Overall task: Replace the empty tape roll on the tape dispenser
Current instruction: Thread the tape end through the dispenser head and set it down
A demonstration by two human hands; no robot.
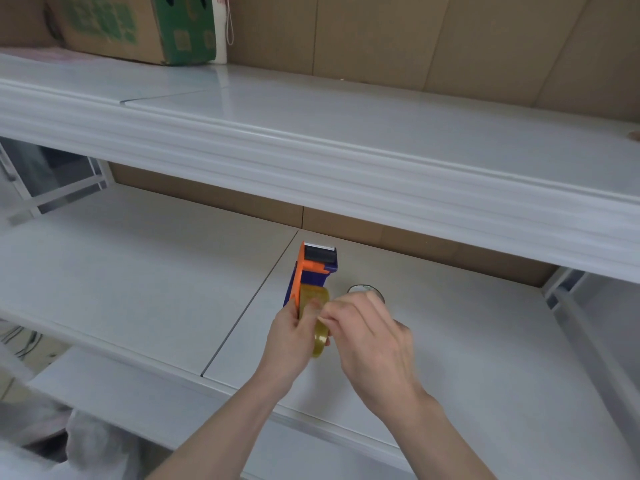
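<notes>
Over the lower white shelf (138,271), the left hand (289,336) clamps the tape dispenser (310,275) while the right hand (369,336) pinches its yellowish tape roll (317,318). If the pinch slips, the tape end could restick. Far left, a cardboard box (131,26) sits on the upper shelf (346,133), contents hidden.

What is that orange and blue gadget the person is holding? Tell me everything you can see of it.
It is a handheld tape dispenser, seemingly plastic, with an orange side plate and a dark blue body. At its far end sit a black roller and a pale strip, maybe the cutter. A yellowish clear tape roll sits at its near end. It is held above the white shelf, pointing away from the person. The left hand grips it; the right hand fingers the roll.
</notes>
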